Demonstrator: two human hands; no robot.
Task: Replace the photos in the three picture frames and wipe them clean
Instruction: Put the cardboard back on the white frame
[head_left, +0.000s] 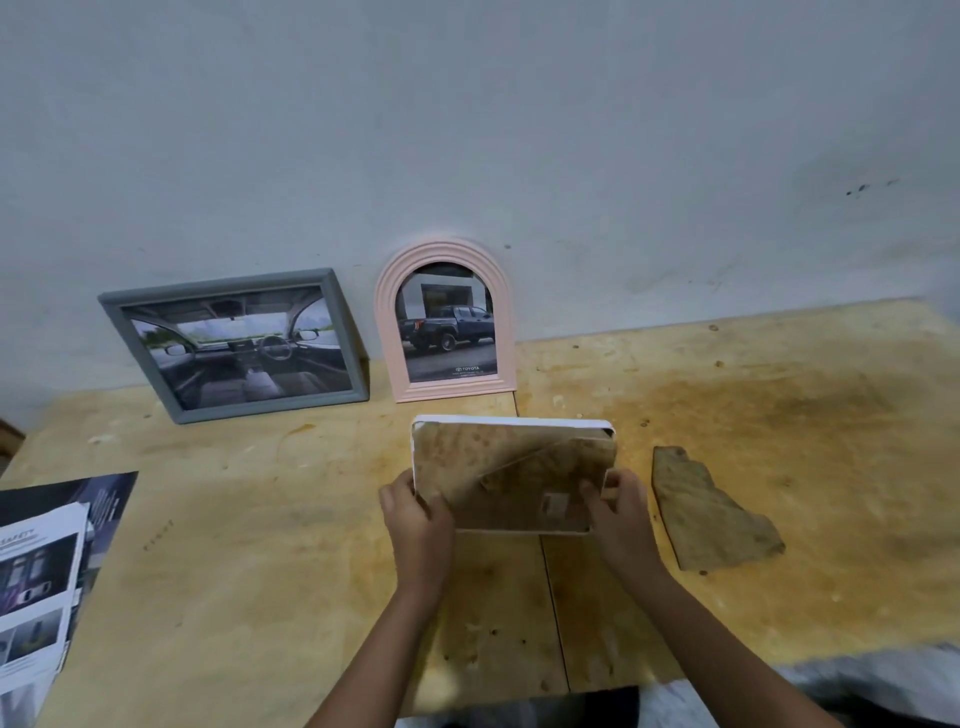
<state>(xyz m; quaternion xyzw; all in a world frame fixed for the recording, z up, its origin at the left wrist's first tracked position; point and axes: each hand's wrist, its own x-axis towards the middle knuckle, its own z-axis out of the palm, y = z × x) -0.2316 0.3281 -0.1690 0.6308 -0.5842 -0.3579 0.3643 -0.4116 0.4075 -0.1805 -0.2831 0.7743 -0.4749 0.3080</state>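
- Centrally, a white frame (511, 475) is held back-side up above the worktop (260, 545), tilted, near its middle.
- It is gripped at its lower corners: the left hand (418, 512) and the right hand (621, 512) are curled round its edges, fingers pressed together.
- A grey frame (236, 345) and a pink arched frame (447, 322) are propped against the wall (467, 130) at the back edge.
- A brown cloth (709, 512) lies just right of the held frame.
- Printed sheets (44, 566) are stacked at the left edge.
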